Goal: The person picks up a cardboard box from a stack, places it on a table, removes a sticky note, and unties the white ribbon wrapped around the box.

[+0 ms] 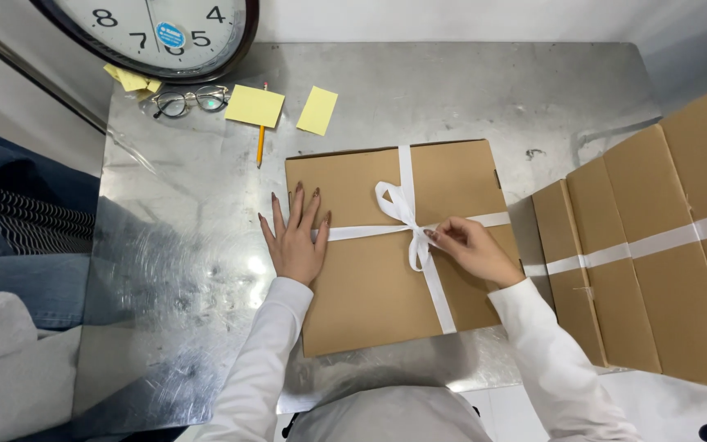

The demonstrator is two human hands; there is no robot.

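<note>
Head view is showing a flat brown cardboard box (370, 286) lying near the front edge of a metal worktop (182, 270), directly before the person. A white ribbon (443, 303) is running across the box both lengthwise and crosswise, and the bands are meeting at a bow (394, 205) slightly right of the box centre. The left hand (294, 237) is resting flat on the left part of the lid, fingers spread wide, palm partly overhanging the box edge, fingertips lying just beside the crosswise band; it is gripping nothing. The right hand (472, 248) is lying over the right part of the lid with thumb and forefinger pinching narrowly on the ribbon at the knot, just below the bow loop. Both arms are showing white sleeves. To the right, a stack of larger folded cardboard boxes (656, 245), banded with white tape, is sitting apart from the tied box, partly beyond the worktop edge. At the rear left of the worktop, a pair of spectacles (191, 101), two yellow note pads (255, 105), and a pencil (261, 141) are lying well apart from the hands. A round wall clock (157, 33) with a dark rim is leaning at the rear left corner. Folded denim and grey cloth (10, 270) are lying beside the worktop on the left.
</note>
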